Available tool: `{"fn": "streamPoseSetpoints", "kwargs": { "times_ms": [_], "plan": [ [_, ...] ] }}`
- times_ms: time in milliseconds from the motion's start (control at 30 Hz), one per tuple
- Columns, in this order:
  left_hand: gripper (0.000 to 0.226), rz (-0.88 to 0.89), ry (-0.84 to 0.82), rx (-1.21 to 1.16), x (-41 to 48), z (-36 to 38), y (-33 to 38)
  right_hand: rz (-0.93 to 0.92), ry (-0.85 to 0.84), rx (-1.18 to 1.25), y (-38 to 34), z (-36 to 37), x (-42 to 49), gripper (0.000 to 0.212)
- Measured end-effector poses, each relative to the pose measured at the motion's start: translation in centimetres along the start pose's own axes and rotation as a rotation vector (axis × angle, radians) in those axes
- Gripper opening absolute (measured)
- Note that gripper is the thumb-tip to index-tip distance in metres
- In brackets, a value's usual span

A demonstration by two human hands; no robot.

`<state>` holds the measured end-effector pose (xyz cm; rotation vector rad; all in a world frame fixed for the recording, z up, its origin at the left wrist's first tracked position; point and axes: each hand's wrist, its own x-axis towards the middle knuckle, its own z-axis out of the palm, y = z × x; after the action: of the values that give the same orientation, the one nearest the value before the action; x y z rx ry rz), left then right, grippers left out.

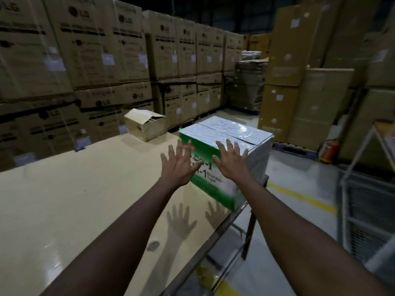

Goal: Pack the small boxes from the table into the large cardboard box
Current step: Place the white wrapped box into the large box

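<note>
Towering at left, LG-branded cartons [85, 50] back a table [74, 199] bearing a small open cardboard box [145, 127]. The left hand [178, 165] and right hand [232, 161], fingers spread and empty, are raised before a taped green-and-white box [226, 133] marked "Wonder" at the table's right edge.

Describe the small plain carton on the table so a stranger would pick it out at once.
Start at the tan table in front of the wall of stacked cartons. At its far end, left of the green-and-white box, sits the small plain carton. It is bare brown cardboard with its top flaps partly open; its neighbour on the table is bigger, printed and sealed.
</note>
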<state>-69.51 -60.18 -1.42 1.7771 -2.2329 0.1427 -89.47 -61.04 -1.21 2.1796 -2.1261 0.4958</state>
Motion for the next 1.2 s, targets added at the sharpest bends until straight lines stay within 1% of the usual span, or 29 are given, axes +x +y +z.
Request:
{"fn": "streamPoseSetpoints", "kwargs": {
  "times_ms": [167,333,400,500,633,767,800,900,1000,1200],
  "plan": [
    [0.081,0.016,-0.04,-0.109,8.3,2.7,4.7,0.033,-0.06,0.007,5.8,0.3,6.7,0.063],
    [0.079,-0.087,-0.077,-0.239,14.0,5.3,8.2,0.013,-0.107,0.007,10.6,1.5,12.4,0.065],
    [0.081,-0.115,-0.095,-0.288,15.9,6.2,9.3,0.008,-0.151,-0.024,12.6,2.1,15.0,0.068],
    [0.085,-0.237,-0.097,-0.379,18.4,7.4,10.6,-0.015,-0.242,-0.076,15.6,2.7,19.0,0.071],
    [0.09,-0.358,-0.131,-0.373,21.2,8.6,11.6,-0.083,-0.314,-0.071,19.2,3.4,24.0,0.074],
    [0.098,-0.607,-0.205,-0.308,22.4,9.7,12.0,-0.141,-0.393,-0.006,21.1,3.7,27.4,0.073],
    [0.1,-0.641,-0.212,-0.304,22.5,9.9,11.9,-0.165,-0.403,0.012,21.2,3.7,28.0,0.073],
    [0.102,-0.646,-0.188,-0.24,22.6,10.3,11.9,-0.258,-0.401,0.035,21.1,3.8,29.1,0.074],
    [0.1,-0.634,-0.14,-0.166,22.9,10.4,12.9,-0.336,-0.399,-0.008,20.4,4.4,29.7,0.075],
    [0.105,-0.687,-0.169,-0.138,22.2,9.8,13.2,-0.467,-0.389,0.021,18.7,4.6,30.4,0.079]
  ]
}}
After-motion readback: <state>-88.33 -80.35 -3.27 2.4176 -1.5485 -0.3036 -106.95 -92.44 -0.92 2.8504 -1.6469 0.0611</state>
